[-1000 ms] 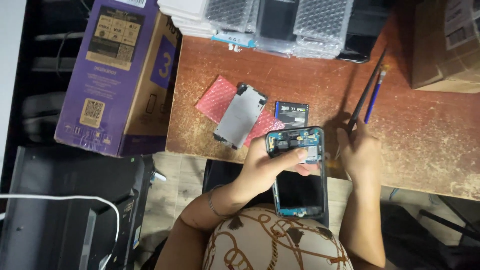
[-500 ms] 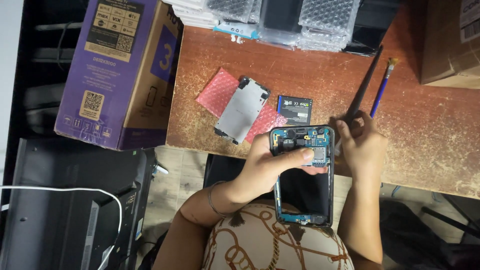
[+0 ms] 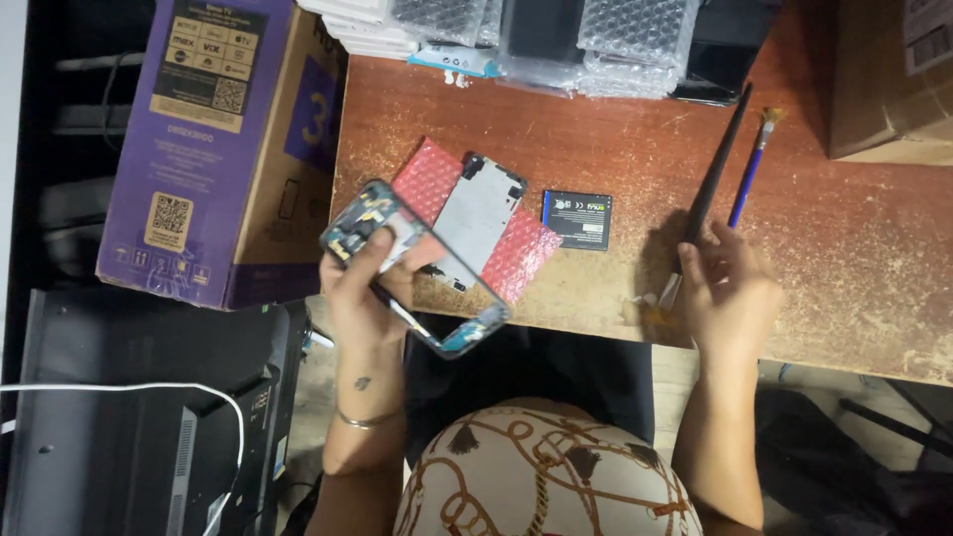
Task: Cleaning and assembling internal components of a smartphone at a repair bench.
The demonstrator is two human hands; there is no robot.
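L hand (image 3: 365, 298) grips phone frame (image 3: 412, 268); R hand (image 3: 730, 293) pinches, prob., black tool (image 3: 713, 184); purple box (image 3: 213, 149) left of desk.

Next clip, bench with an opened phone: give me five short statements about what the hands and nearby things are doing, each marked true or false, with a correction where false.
1. The left hand holds the phone frame. True.
2. The right hand is on the blue-handled brush. False: it grips the black brush; the blue one lies beside it.
3. The small black battery lies flat on the wooden table. True.
4. The metal plate lies on bare wood. False: it lies on a red bubble bag.
5. The purple box stands at the right edge. False: it is on the left.
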